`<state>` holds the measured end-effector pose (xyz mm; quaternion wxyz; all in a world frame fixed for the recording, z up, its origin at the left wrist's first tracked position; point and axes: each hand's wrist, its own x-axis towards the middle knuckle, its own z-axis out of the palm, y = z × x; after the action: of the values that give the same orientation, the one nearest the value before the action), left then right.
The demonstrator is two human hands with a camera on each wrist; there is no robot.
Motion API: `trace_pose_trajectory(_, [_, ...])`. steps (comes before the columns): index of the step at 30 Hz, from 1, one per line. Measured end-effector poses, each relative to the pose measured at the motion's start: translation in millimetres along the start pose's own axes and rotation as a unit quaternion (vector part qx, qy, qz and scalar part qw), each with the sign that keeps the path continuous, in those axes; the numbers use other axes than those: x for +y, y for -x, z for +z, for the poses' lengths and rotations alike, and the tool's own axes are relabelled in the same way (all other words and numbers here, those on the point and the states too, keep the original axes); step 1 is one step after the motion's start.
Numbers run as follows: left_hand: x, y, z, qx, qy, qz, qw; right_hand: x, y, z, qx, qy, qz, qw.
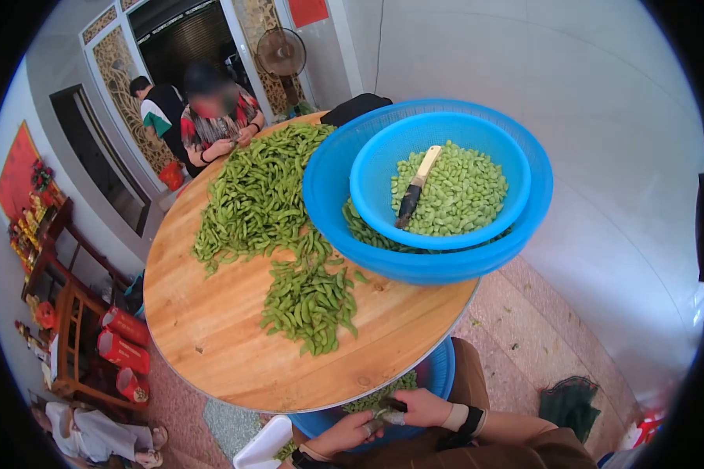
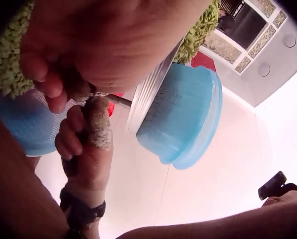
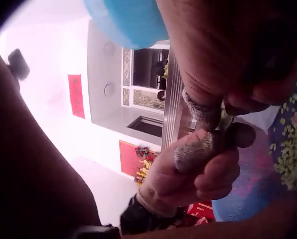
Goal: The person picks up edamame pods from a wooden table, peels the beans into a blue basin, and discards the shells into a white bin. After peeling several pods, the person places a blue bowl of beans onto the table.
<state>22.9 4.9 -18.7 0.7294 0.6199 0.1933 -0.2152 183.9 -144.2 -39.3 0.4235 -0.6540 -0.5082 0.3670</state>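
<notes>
Both hands meet low in front of me, above a blue basin (image 1: 446, 371) under the table edge, with green pods or beans in it. My left hand (image 1: 348, 431) and right hand (image 1: 422, 408) have curled fingers with tips together. Between the fingertips, in the right wrist view, a small piece of green bean pod (image 3: 227, 119) shows, mostly hidden by the fingers. Greyish, rough-looking wraps cover the thumbs, seen in the left wrist view on the right thumb (image 2: 101, 134). Dark bands circle both wrists.
On the round wooden table (image 1: 203, 313) lie a large pod heap (image 1: 258, 187) and a smaller pile (image 1: 309, 305). A blue colander (image 1: 368, 199) of shelled beans, with a cream-and-black tool (image 1: 418, 184), sits in a larger blue basket (image 1: 422, 270). Another person (image 1: 219, 117) sits across.
</notes>
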Motion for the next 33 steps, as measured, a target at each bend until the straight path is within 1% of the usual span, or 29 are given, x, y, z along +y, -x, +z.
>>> trace_pose_trajectory(1, [1.7,-0.4,-0.1,0.001,-0.001,0.0,1.0,-5.5,-1.4,-1.9,-0.023,0.061,-0.004,0.998])
trace_pose_trajectory(2, [4.4,-0.4,-0.4,-0.002,-0.043,-0.012,0.999,-8.3,-1.8,-0.7,-0.023,0.061,-0.006,0.998])
trace_pose_trajectory(3, [6.3,-0.2,-0.6,-0.005,-0.085,-0.024,0.996,-10.8,-2.4,0.0,-0.026,0.096,0.018,0.995])
trace_pose_trajectory(4, [0.2,-1.8,-2.1,-0.004,-0.085,-0.023,0.996,-12.1,-3.0,0.2,-0.03,0.13,0.041,0.99])
trace_pose_trajectory(5, [-11.8,-4.9,-4.7,-0.008,-0.16,0.023,0.987,-8.1,-4.1,2.1,-0.03,0.132,0.039,0.99])
trace_pose_trajectory(6, [-11.2,-4.7,-3.9,-0.012,-0.232,0.069,0.97,-2.2,-5.9,5.2,-0.005,0.164,0.028,0.986])
trace_pose_trajectory(7, [-10.2,-3.7,-2.2,-0.011,-0.232,0.07,0.97,1.2,-6.7,6.3,0.019,0.196,0.016,0.98])
trace_pose_trajectory(8, [-8.9,-2.1,1.1,0.017,-0.227,0.051,0.972,3.0,-6.2,5.2,0.018,0.198,0.015,0.98])
trace_pose_trajectory(9, [-6.1,-0.6,3.9,0.045,-0.221,0.031,0.974,1.0,-6.1,2.8,0.006,0.177,-0.005,0.984])
trace_pose_trajectory(12, [-10.7,-2.9,-4.4,0.052,-0.187,0.041,0.98,-9.7,-5.1,2.8,-0.028,0.133,-0.035,0.99])
trace_pose_trajectory(13, [-8.4,-0.5,-4.5,0.051,-0.186,0.041,0.98,-12.9,-5.7,4.0,-0.047,0.113,-0.047,0.991])
trace_pose_trajectory(15, [-0.7,3.6,-3.4,0.003,-0.153,-0.023,0.988,-11.0,-7.2,7.3,-0.054,0.143,-0.052,0.987])
trace_pose_trajectory(17, [-7.5,2.8,-1.2,0.006,-0.12,-0.02,0.993,-12.7,-8.4,10.6,-0.06,0.173,-0.056,0.982])
trace_pose_trajectory(18, [-10.8,2.5,-0.6,0.008,-0.089,-0.018,0.996,-15.1,-8.6,12.8,-0.055,0.188,-0.039,0.98])
trace_pose_trajectory(19, [-12.6,2.5,-0.5,0.007,-0.088,-0.017,0.996,-16.6,-8.3,14.4,-0.049,0.203,-0.02,0.978])
trace_pose_trajectory(20, [-14.2,2.2,-0.3,0.033,-0.057,-0.035,0.997,-15.8,-8.6,15.2,-0.049,0.205,-0.019,0.977])
trace_pose_trajectory(21, [-15.3,1.8,-0.2,0.059,-0.025,-0.053,0.997,-13.6,-9.7,15.7,-0.021,0.209,-0.017,0.978])
trace_pose_trajectory(22, [-16.1,1.9,-1.3,0.058,-0.024,-0.052,0.997,-12.5,-10.0,16.1,0.006,0.212,-0.016,0.977])
trace_pose_trajectory(23, [-16.7,2.7,-3.0,0.11,-0.091,-0.046,0.989,-12.5,-8.4,15.3,0.005,0.214,-0.015,0.977])
trace_pose_trajectory(24, [-17.1,3.8,-4.0,0.161,-0.157,-0.041,0.974,-12.2,-6.3,14.1,0.038,0.26,0.012,0.965])
trace_pose_trajectory(25, [-16.3,5.7,-4.8,0.161,-0.155,-0.041,0.974,-12.6,-5.0,13.8,0.071,0.305,0.039,0.949])
trace_pose_trajectory(26, [-13.8,7.7,-6.1,0.17,-0.217,-0.045,0.96,-15.6,-5.0,13.7,0.071,0.305,0.039,0.949])
trace_pose_trajectory(27, [-10.0,9.4,-6.8,0.179,-0.278,-0.049,0.943,-20.5,-5.3,12.9,0.062,0.276,0.006,0.959])
trace_pose_trajectory(28, [-5.6,11.1,-5.4,0.178,-0.277,-0.048,0.943,-23.7,-5.9,12.9,0.052,0.246,-0.026,0.968])
trace_pose_trajectory(29, [-0.9,13.4,-2.3,0.149,-0.255,-0.009,0.955,-23.8,-7.3,15.1,0.051,0.246,-0.025,0.968])
trace_pose_trajectory(30, [2.8,14.8,-0.3,0.118,-0.232,0.03,0.965,-24.1,-8.9,17.8,0.03,0.206,-0.036,0.978])
trace_pose_trajectory(31, [4.3,14.7,-0.4,0.116,-0.23,0.029,0.966,-27.1,-9.2,18.7,0.01,0.165,-0.047,0.985])
trace_pose_trajectory(32, [4.2,14.7,-0.8,0.077,-0.181,0.041,0.98,-29.8,-10.1,13.1,0.006,0.163,-0.044,0.986])
trace_pose_trajectory(33, [3.7,16.1,0.0,0.038,-0.127,0.049,0.99,-41.0,-13.4,0.7,-0.064,0.042,0.054,0.996])
